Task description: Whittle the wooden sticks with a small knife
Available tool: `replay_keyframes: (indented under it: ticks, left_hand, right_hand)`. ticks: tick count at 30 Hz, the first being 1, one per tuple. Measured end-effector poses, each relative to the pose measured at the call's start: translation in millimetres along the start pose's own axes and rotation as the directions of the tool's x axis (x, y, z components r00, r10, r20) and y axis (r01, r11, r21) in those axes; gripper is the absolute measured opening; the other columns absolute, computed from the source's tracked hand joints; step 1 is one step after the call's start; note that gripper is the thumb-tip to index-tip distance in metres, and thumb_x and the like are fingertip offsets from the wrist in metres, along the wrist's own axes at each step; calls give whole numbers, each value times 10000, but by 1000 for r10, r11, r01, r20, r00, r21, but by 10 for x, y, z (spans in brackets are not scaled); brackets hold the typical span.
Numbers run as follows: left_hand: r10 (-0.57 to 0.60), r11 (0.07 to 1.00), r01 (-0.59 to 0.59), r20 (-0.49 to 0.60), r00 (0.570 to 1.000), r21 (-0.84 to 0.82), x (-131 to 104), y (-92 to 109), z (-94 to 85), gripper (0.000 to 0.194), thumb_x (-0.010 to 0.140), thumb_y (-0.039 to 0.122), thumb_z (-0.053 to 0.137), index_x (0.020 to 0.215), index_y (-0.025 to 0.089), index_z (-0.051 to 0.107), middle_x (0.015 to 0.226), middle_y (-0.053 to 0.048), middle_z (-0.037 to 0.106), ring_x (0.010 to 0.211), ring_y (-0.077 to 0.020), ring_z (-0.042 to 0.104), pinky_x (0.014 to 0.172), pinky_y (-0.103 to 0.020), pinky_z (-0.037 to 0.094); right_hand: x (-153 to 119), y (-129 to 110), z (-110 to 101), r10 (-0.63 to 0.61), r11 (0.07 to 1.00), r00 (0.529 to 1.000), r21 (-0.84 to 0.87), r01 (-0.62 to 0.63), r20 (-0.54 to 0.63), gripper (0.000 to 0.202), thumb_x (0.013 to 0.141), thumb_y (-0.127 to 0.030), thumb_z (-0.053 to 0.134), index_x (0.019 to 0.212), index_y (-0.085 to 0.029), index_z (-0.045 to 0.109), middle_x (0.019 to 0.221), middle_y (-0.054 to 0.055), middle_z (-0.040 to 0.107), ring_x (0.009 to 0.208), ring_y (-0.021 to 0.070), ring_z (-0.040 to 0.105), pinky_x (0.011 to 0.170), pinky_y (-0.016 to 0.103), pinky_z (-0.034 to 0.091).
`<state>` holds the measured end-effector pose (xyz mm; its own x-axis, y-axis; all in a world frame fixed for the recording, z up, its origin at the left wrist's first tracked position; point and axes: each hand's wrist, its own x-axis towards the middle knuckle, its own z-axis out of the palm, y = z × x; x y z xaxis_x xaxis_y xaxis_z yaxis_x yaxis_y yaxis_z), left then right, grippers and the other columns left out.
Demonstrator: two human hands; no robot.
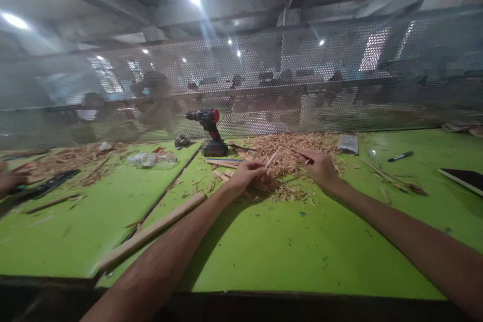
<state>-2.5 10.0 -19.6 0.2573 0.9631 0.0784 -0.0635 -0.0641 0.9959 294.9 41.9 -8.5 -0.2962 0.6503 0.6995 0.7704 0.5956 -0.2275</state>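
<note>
Near the middle of the green table (264,241), my left hand (249,175) is closed on a thin pale stick (272,157) that points up and to the right. My right hand (320,167) is closed round a slim brown tool (290,149), whose tip points left towards the stick; its exact kind is too small to tell. A heap of wood shavings (302,143) lies behind and between the two hands. Some short wooden pieces (220,175) rest just left of my left hand.
Behind my left hand stands a cordless drill (212,131). A long wooden bar (154,231) lies beside my left forearm. Left are a plastic bottle (153,160) and another person's hand (11,181); right, a marker (400,156) and a tablet-like device (462,179). A mesh screen (245,70) rises behind.
</note>
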Motion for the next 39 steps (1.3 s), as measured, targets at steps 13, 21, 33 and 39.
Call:
replay_keyframes:
  ticks: [13, 21, 33, 39]
  left_hand:
    - [-16, 1000, 16, 58, 998, 3, -41, 72, 20, 399, 717, 337, 1030, 926, 121, 768, 744, -21, 744, 605, -131, 686, 606, -255, 604]
    - [-1, 1000, 2, 75, 997, -14, -30, 39, -6, 368, 738, 330, 1017, 917, 125, 770, 750, -22, 745, 630, -137, 707, 622, -260, 631]
    - [-66, 997, 68, 61, 996, -29, -14, 34, -12, 185, 900, 250, 898, 932, 118, 772, 761, -26, 756, 634, -130, 718, 662, -274, 669]
    - [-53, 994, 62, 92, 994, -88, -31, 69, 36, 415, 777, 446, 997, 854, 118, 754, 721, -11, 732, 595, -105, 653, 612, -242, 622]
  right_hand:
    - [6, -89, -51, -17, 1000, 998, -17, 18, 55, 363, 1111, -475, 621, 1174, -266, 910, 885, 100, 863, 626, 237, 735, 557, 328, 534]
    - [-20, -204, -49, -2, 1000, 986, -19, 6, 165, 454, 1137, -478, 510, 1201, -251, 898, 1083, 90, 878, 809, 255, 795, 700, 354, 592]
    - [2, -118, -33, 157, 987, 983, -24, -156, 90, 488, 1145, -486, 489, 1266, -224, 883, 1057, 117, 874, 752, 274, 781, 667, 375, 586]
    - [-31, -229, -26, 61, 998, 994, 23, -63, 95, 436, 1135, -452, 519, 1273, -250, 881, 1157, 112, 866, 899, 306, 823, 782, 429, 640]
